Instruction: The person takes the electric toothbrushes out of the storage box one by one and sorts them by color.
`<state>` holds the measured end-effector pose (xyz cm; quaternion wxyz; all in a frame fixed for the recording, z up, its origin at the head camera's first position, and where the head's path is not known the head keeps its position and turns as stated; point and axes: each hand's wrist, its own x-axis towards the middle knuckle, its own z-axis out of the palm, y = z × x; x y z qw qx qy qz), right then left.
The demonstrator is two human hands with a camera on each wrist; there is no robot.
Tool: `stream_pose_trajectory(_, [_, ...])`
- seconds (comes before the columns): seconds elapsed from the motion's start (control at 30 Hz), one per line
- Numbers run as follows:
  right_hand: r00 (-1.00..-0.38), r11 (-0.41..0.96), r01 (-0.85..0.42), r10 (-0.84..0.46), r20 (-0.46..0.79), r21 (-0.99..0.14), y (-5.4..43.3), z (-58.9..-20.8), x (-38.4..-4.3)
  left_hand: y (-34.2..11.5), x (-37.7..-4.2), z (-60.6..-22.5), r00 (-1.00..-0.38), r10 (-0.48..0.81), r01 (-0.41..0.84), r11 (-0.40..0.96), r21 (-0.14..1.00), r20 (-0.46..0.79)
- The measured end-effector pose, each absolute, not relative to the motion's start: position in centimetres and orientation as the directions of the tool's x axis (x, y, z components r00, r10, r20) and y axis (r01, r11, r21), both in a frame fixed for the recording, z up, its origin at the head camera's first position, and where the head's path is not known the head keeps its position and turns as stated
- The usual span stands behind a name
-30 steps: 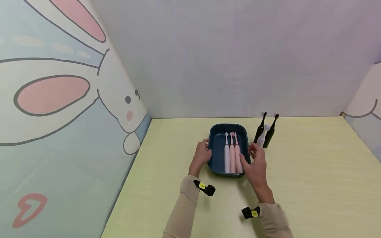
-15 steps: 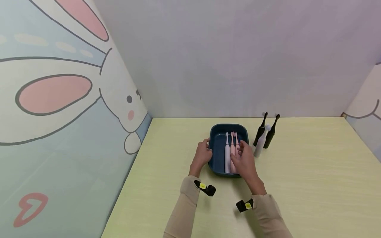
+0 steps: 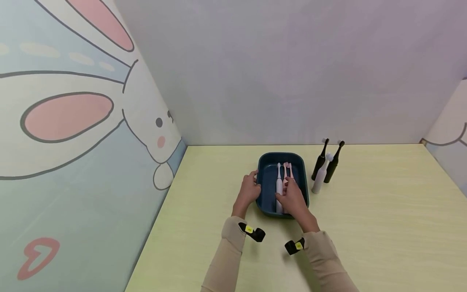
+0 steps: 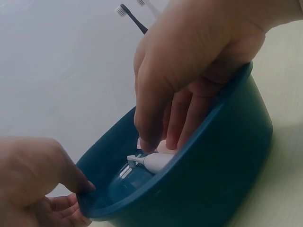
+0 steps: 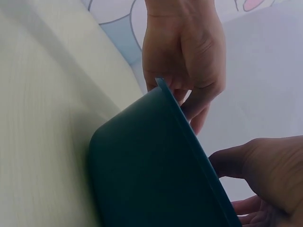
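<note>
A dark blue rectangular basin [image 3: 268,202] stands on the table, holding a white electric toothbrush [image 3: 279,186] and two pink electric toothbrushes [image 3: 285,172] side by side. My left hand [image 3: 249,190] grips the basin's left rim, thumb inside and fingers outside. Reaching over the right side, my right hand [image 3: 294,201] is inside the basin above the toothbrushes, its thumb apart from the fingers and close to the white one. In the left wrist view, the right hand's fingers [image 4: 179,118] point down beside the white toothbrush's body [image 4: 158,161]. Their contact is partly hidden, and the pink handles are mostly covered.
Right of the basin, two black electric toothbrushes [image 3: 331,169] and a white one [image 3: 320,178] stand upright on the light wooden table [image 3: 383,219]. A grey wall [image 3: 292,81] rises behind. A rabbit-painted wall [image 3: 91,182] borders the left side.
My right hand has moved left from the basin's right rim, over the pink toothbrushes and toward the white one. The left hand keeps its grip on the rim.
</note>
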<state>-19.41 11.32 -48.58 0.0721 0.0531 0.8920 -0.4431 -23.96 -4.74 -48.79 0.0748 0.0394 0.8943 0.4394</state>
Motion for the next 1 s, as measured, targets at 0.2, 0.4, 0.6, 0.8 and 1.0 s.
stream_pose_trajectory(0.2, [-0.985,0.638,0.129,-0.008,-0.173,-0.759,11.1,-48.7,-19.6,-4.7,-24.1,-48.8,-0.986,0.132,-0.001,0.618,0.787,-0.106])
stream_pose_trajectory(0.4, [-0.982,0.680,0.108,-0.039,-0.182,-0.725,10.7,-48.7,-19.9,-4.6,-24.3,-48.9,-0.986,0.132,0.000,0.617,0.787,-0.103])
stream_pose_trajectory(0.6, [-0.980,0.706,0.113,-0.039,-0.197,-0.699,10.2,-48.9,-20.4,-4.6,-24.3,-48.9,-0.987,0.127,0.001,0.615,0.789,-0.098])
stream_pose_trajectory(0.8, [-0.971,0.717,0.145,-0.028,-0.236,-0.682,9.5,-49.2,-20.9,-4.6,-24.3,-48.9,-0.987,0.128,0.002,0.619,0.785,-0.098])
stream_pose_trajectory(1.0, [-0.967,0.739,0.139,-0.043,-0.252,-0.659,9.0,-49.7,-21.2,-4.6,-24.3,-49.0,-0.986,0.132,0.001,0.611,0.792,-0.101])
